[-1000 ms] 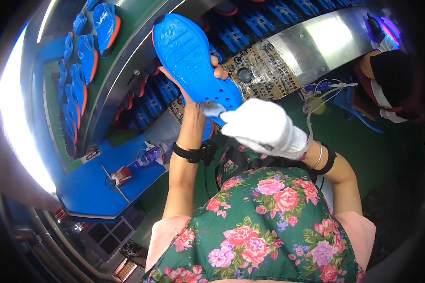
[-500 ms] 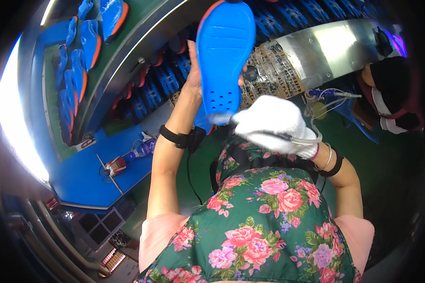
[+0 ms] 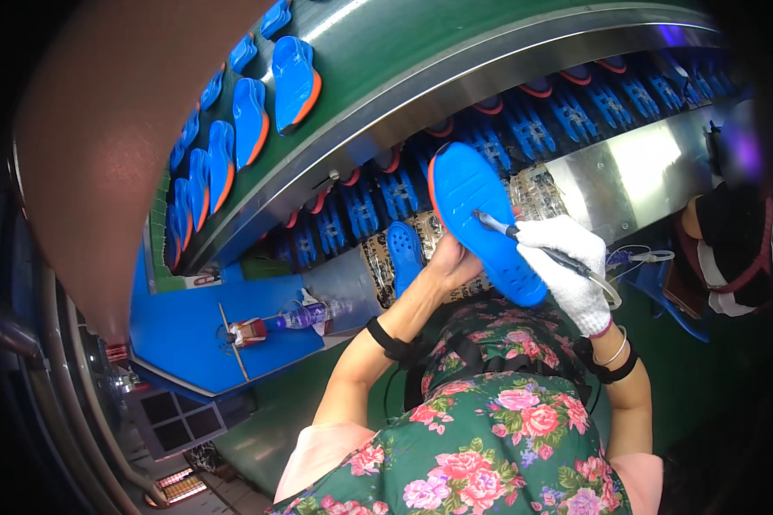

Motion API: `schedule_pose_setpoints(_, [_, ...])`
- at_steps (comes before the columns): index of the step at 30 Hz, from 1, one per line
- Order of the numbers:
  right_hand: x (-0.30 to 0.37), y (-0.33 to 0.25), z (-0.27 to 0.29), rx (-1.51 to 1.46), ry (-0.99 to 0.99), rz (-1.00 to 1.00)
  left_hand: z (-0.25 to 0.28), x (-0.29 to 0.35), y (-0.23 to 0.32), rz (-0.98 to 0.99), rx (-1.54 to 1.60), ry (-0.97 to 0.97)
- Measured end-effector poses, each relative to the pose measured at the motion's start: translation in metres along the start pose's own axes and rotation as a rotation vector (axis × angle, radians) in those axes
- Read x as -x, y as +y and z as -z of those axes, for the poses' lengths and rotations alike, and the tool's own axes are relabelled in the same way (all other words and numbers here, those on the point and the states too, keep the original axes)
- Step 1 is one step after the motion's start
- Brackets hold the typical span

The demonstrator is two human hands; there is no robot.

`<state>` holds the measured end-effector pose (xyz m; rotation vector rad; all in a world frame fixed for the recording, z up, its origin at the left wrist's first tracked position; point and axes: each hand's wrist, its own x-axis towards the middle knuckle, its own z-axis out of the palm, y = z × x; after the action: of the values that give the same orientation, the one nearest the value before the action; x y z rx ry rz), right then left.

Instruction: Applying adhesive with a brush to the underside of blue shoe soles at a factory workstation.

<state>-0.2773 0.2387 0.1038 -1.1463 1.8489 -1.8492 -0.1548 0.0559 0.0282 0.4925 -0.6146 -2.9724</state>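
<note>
Hands (image 3: pixel 569 257) tight on blue sole (image 3: pixel 492 246) (L) & brush (image 3: pixel 497 225) (R), nr metal ledge (image 3: pixel 594 190), green flr (image 3: pixel 279 412) below.

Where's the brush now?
In the head view, right of centre: the gloved right hand holds the brush, its tip over the blue sole in the left hand.

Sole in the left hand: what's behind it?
Behind the blue sole, a taped surface shows on both sides, and the left hand partly shows. Much of that hand, and anything directly behind, is covered.
</note>
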Motion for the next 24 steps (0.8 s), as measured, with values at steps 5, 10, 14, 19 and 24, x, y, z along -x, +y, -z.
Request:
schedule_pose_setpoints(5, [0.007,-0.001,0.008,0.115,-0.066,0.115,0.011,0.019,0.002,0.116,-0.519,0.201])
schedule_pose_setpoints(10, [0.018,-0.01,0.008,0.199,-0.045,0.141,0.007,0.036,-0.008,0.152,0.148,-0.024])
schedule_pose_setpoints(14, [0.017,-0.016,0.006,0.174,0.038,0.202,-0.011,0.042,-0.015,0.045,0.45,-0.116])
schedule_pose_setpoints(19, [0.007,-0.025,0.006,0.148,0.067,0.189,-0.024,0.023,-0.02,-0.046,0.257,-0.272])
schedule_pose_setpoints(24, [-0.003,-0.036,0.009,0.233,0.06,0.318,-0.034,0.02,-0.03,-0.119,0.076,-0.071])
